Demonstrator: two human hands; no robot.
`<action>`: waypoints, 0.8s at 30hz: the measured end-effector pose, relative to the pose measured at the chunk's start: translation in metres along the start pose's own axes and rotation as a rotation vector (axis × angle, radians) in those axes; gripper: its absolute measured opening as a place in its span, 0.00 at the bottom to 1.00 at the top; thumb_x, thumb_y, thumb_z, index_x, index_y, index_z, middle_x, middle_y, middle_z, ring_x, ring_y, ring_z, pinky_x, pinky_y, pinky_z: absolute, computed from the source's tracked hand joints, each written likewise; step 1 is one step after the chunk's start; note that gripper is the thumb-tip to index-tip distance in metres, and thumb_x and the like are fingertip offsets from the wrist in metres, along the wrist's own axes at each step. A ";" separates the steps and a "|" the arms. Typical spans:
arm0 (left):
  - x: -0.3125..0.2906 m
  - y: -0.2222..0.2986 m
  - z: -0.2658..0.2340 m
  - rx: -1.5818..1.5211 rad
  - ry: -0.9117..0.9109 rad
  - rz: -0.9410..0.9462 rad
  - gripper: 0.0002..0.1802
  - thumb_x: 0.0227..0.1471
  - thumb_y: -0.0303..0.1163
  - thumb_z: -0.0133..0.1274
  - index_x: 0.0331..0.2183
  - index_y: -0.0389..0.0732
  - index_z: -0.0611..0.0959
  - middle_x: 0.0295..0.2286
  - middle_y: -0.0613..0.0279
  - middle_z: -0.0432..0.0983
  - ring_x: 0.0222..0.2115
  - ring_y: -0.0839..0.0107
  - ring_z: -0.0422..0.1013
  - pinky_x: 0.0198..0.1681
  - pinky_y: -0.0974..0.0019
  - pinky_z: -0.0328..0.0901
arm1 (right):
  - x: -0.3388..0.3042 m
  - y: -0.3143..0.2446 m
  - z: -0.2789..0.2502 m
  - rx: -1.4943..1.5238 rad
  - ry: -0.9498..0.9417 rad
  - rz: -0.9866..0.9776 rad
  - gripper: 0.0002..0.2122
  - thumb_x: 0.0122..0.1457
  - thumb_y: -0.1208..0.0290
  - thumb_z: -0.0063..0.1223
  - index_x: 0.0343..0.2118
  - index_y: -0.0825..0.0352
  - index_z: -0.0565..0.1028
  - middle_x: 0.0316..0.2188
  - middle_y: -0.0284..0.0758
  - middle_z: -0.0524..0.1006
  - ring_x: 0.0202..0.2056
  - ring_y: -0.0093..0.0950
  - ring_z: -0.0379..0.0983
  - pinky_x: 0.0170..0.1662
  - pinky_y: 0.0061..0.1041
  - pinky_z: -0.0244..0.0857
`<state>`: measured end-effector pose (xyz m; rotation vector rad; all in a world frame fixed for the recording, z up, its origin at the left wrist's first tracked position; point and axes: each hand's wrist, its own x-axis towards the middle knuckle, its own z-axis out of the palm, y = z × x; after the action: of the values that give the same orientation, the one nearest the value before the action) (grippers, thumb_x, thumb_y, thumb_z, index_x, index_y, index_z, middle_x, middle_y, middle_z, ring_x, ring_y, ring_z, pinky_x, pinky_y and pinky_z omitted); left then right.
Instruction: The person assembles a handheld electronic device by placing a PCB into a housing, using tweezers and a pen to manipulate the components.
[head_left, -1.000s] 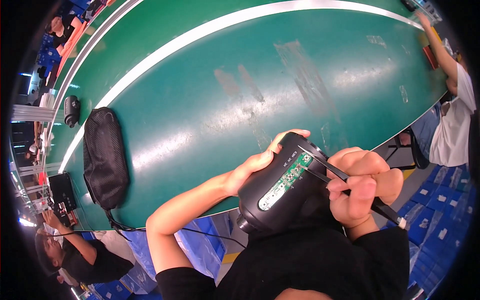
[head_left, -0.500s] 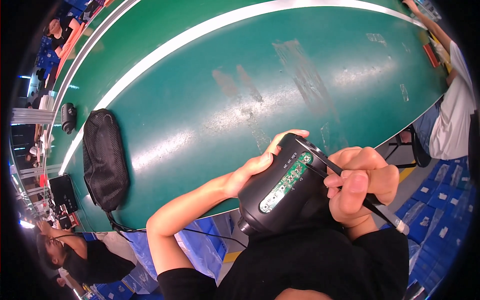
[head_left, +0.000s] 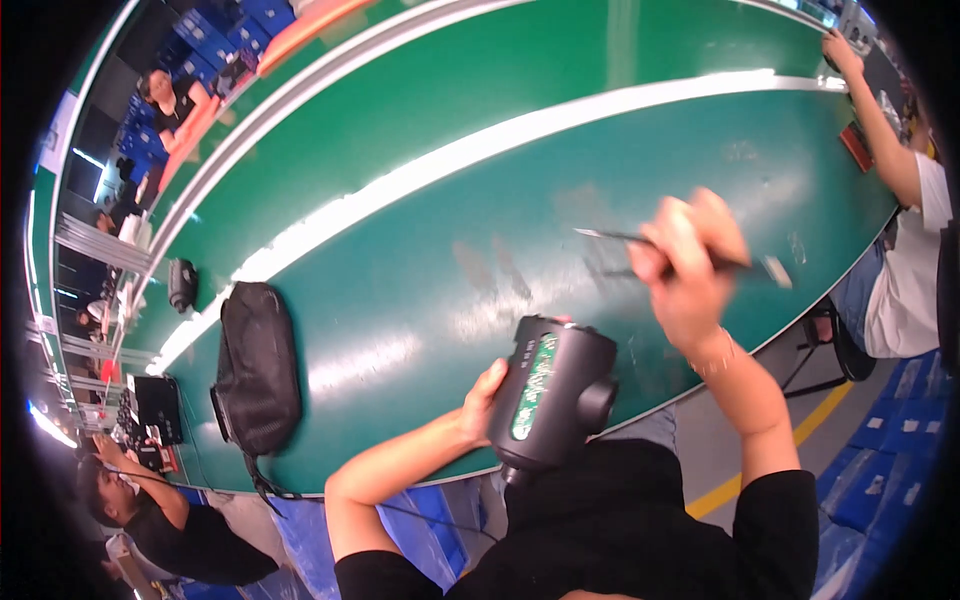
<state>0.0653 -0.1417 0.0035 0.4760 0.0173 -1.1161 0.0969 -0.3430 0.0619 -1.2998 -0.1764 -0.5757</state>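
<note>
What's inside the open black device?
A green circuit board shows through the opening of the black device, which the left hand holds. Anything under the board is hidden by the housing.

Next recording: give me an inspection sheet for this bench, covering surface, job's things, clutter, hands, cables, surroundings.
Surface: green bench top with a white stripe and dull smears.
Job's things: black handheld device with an exposed green circuit board; thin tool, blurred.
Clutter: black pouch; small black object farther left.
Hands: left hand grips the device at the bench edge; right hand holds the tool raised over the bench.
Cables: thin black cord below the bench edge.
Surroundings: other people seated around the bench; blue crates on the floor.
</note>
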 end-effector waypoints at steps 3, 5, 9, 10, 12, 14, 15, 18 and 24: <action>-0.001 0.000 -0.006 -0.116 -0.177 0.008 0.58 0.28 0.66 0.51 0.54 0.44 0.48 0.50 0.49 0.52 0.48 0.50 0.56 0.50 0.46 0.53 | 0.042 0.060 -0.011 0.281 0.098 0.292 0.12 0.54 0.73 0.44 0.15 0.64 0.60 0.09 0.30 0.64 0.09 0.14 0.56 0.10 0.12 0.45; 0.010 0.019 -0.003 0.011 -0.097 0.066 0.56 0.28 0.64 0.53 0.53 0.42 0.50 0.47 0.48 0.58 0.43 0.48 0.62 0.48 0.49 0.57 | 0.053 0.104 -0.027 0.187 0.151 0.300 0.12 0.54 0.70 0.44 0.15 0.64 0.61 0.08 0.29 0.64 0.08 0.14 0.54 0.10 0.12 0.45; 0.040 0.081 -0.009 0.467 0.282 0.313 0.46 0.35 0.57 0.52 0.50 0.40 0.56 0.43 0.51 0.63 0.40 0.60 0.66 0.45 0.58 0.61 | 0.061 0.120 -0.041 0.112 0.049 0.353 0.12 0.54 0.69 0.44 0.15 0.64 0.61 0.08 0.30 0.64 0.08 0.13 0.53 0.10 0.11 0.46; 0.053 0.101 -0.007 0.537 0.349 0.397 0.41 0.38 0.55 0.50 0.49 0.38 0.59 0.43 0.52 0.63 0.39 0.63 0.67 0.44 0.60 0.61 | 0.060 0.123 -0.040 0.114 0.035 0.359 0.12 0.54 0.70 0.44 0.15 0.65 0.61 0.09 0.30 0.64 0.08 0.13 0.53 0.10 0.11 0.46; 0.080 0.151 -0.011 0.641 0.494 0.501 0.38 0.40 0.53 0.49 0.47 0.42 0.57 0.41 0.53 0.64 0.37 0.64 0.68 0.42 0.60 0.63 | 0.062 0.125 -0.034 0.165 0.048 0.337 0.13 0.53 0.71 0.45 0.14 0.65 0.61 0.10 0.29 0.65 0.10 0.12 0.57 0.10 0.11 0.46; 0.101 0.204 -0.035 0.723 0.912 0.550 0.33 0.39 0.54 0.48 0.41 0.39 0.69 0.32 0.58 0.72 0.31 0.68 0.70 0.36 0.63 0.66 | 0.060 0.126 -0.034 0.133 -0.013 0.321 0.13 0.53 0.71 0.45 0.14 0.65 0.61 0.12 0.28 0.65 0.11 0.12 0.58 0.11 0.11 0.46; 0.107 0.230 -0.048 0.762 0.984 0.511 0.32 0.38 0.54 0.49 0.40 0.39 0.69 0.31 0.58 0.72 0.30 0.69 0.70 0.34 0.62 0.66 | 0.059 0.128 -0.033 0.104 -0.030 0.315 0.12 0.54 0.71 0.44 0.15 0.65 0.61 0.13 0.28 0.66 0.12 0.12 0.59 0.11 0.11 0.46; 0.122 0.269 -0.076 0.681 0.922 0.553 0.36 0.34 0.55 0.52 0.41 0.39 0.69 0.32 0.57 0.71 0.32 0.68 0.69 0.35 0.61 0.64 | 0.055 0.140 -0.033 0.104 -0.022 0.323 0.13 0.53 0.72 0.45 0.15 0.64 0.60 0.12 0.25 0.63 0.14 0.12 0.61 0.16 0.12 0.53; 0.148 0.265 -0.080 0.982 1.272 0.672 0.41 0.31 0.56 0.54 0.41 0.34 0.69 0.32 0.55 0.70 0.28 0.68 0.70 0.29 0.66 0.65 | 0.049 0.146 -0.047 0.050 -0.004 0.348 0.14 0.52 0.71 0.46 0.14 0.66 0.58 0.09 0.27 0.62 0.14 0.15 0.63 0.18 0.16 0.55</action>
<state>0.3786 -0.1455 -0.0101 1.8535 0.4018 0.0608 0.2017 -0.3800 -0.0547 -1.2480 0.0338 -0.2700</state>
